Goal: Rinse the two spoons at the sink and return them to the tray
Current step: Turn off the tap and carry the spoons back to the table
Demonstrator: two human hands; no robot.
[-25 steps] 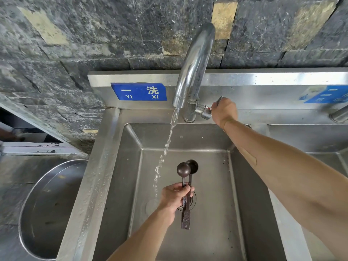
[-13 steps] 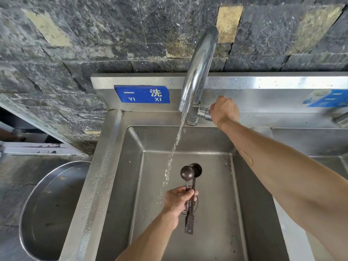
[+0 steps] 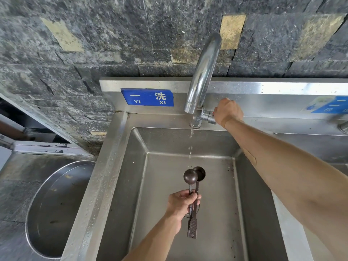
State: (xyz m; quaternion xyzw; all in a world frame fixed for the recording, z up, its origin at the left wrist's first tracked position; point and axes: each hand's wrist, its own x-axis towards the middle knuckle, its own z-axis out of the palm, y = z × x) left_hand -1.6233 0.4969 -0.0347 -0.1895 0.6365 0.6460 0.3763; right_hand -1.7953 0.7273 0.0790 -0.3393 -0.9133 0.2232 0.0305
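The left hand point(image 3: 181, 203) grips the 2 dark round-bowled metal spoons point(image 3: 193, 187) by their handles, bowls up over the steel sink basin point(image 3: 216, 213) beneath the spout. Farther back, the right hand point(image 3: 227, 112) is curled around the chrome tap's valve handle point(image 3: 209, 116), evidently to control the thin trickle.

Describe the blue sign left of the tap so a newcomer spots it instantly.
Start at the steel sink and its chrome tap. On the backsplash just left of the tap is the blue sign. Unlike the partly cut-off label far right, it reads YI XI in white.

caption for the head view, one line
Left hand holds two spoons over sink; right hand grips tap valve.
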